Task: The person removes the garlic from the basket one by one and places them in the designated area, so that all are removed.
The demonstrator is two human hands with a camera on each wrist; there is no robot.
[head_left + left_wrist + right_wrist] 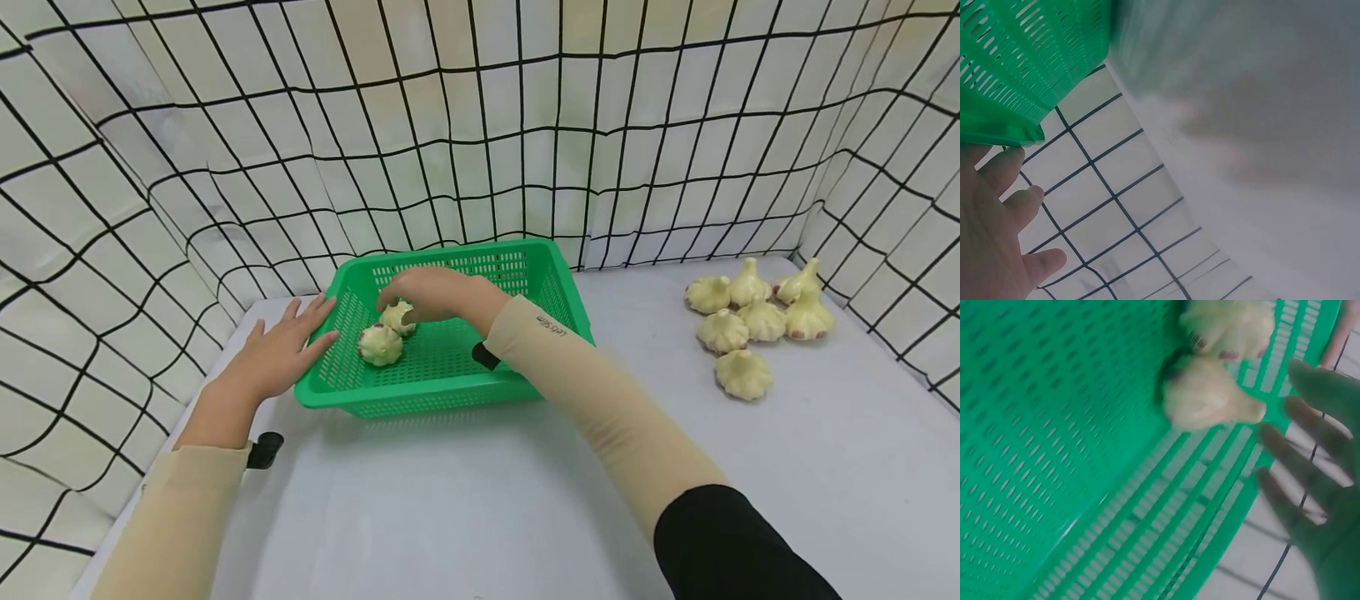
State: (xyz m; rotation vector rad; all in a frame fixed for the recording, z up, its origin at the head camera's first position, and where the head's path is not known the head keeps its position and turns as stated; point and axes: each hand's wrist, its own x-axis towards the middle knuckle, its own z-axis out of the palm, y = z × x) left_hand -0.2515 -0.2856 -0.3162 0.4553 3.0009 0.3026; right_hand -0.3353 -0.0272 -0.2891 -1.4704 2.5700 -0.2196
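Note:
Inside the green plastic basket (450, 358), two garlic bulbs lie by its left end: a nearer garlic bulb (380, 345) and a farther garlic bulb (395, 319). Over the farther one reaches my right hand (438, 293), partly covering it in the head view. The right wrist view shows that hand's fingers (1297, 456) spread loosely, a gap between them and the stem of the garlic bulb (1204, 394). My left hand (281, 354) rests on the basket's left rim with fingers extended, and its fingertips sit at the green rim (1004, 134) in the left wrist view.
On the right of the white table (420, 508), several garlic bulbs (761, 321) lie in a cluster, one garlic bulb (743, 374) nearest me. Black netting (480, 133) over white walls encloses the back and both sides, close behind the basket.

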